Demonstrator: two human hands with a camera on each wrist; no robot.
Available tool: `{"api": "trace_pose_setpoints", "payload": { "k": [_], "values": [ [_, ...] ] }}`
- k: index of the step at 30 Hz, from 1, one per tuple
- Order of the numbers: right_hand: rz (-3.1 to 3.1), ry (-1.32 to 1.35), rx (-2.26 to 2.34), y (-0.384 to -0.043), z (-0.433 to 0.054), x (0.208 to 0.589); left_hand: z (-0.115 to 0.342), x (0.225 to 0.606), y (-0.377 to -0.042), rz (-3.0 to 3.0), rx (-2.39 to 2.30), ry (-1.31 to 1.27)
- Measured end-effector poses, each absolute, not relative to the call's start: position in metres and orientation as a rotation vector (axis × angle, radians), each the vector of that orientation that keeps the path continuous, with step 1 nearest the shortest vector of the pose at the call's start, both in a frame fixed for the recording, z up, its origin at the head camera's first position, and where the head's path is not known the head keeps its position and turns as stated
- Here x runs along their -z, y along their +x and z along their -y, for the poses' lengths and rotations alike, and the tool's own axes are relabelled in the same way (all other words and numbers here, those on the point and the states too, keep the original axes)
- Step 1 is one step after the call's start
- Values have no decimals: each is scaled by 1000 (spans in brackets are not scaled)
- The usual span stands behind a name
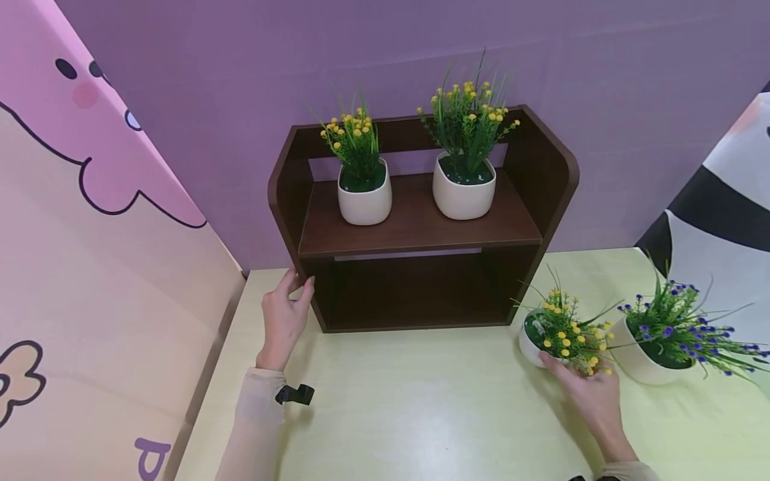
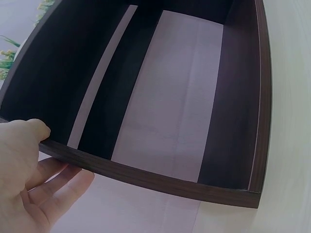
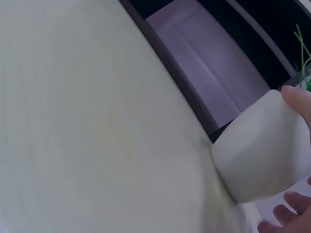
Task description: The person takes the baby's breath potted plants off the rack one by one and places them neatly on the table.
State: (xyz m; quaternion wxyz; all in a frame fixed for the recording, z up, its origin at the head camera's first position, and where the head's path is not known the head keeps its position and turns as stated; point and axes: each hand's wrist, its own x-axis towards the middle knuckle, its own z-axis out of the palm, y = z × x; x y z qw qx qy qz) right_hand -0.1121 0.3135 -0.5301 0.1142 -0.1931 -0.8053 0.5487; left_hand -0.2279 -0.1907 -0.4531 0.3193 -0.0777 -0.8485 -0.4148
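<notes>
A dark brown two-tier shelf [image 1: 421,244] stands against the back wall. My left hand [image 1: 285,324] grips the front edge of its left side panel, thumb on the inner side and fingers outside [image 2: 60,189]. At the shelf's lower right, my right hand [image 1: 592,394] holds a white-potted plant with yellow flowers [image 1: 562,331]. In the right wrist view its thumb lies on the rim of the white pot [image 3: 262,150]; some fingers show beyond the pot, the others are out of frame. On the upper tier sit two more yellow-flowered potted plants, a smaller one [image 1: 365,200] and a larger one [image 1: 463,194].
A white pot with purple-blue flowers [image 1: 650,361] stands right of my right hand, its leaves spreading sideways. The pale table [image 1: 415,407] extends in front of the shelf. A printed panel [image 1: 120,280] rises along the left side, and a purple backdrop [image 1: 210,100] hangs behind.
</notes>
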Motion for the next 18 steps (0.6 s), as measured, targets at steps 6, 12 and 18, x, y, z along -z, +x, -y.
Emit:
{"api": "trace_pose_setpoints", "payload": {
  "k": [6,12,18],
  "values": [
    [2325,-684,-1594,-113,-313,515,191,453,-228,2219,1088,-210],
    [2108,-556,-1618,-118,-310,500,191,454,-228,2227,1102,-199],
    [1911,-412,-1752,-120,-304,487,190,454,-228,2217,1106,-215]
  ]
}}
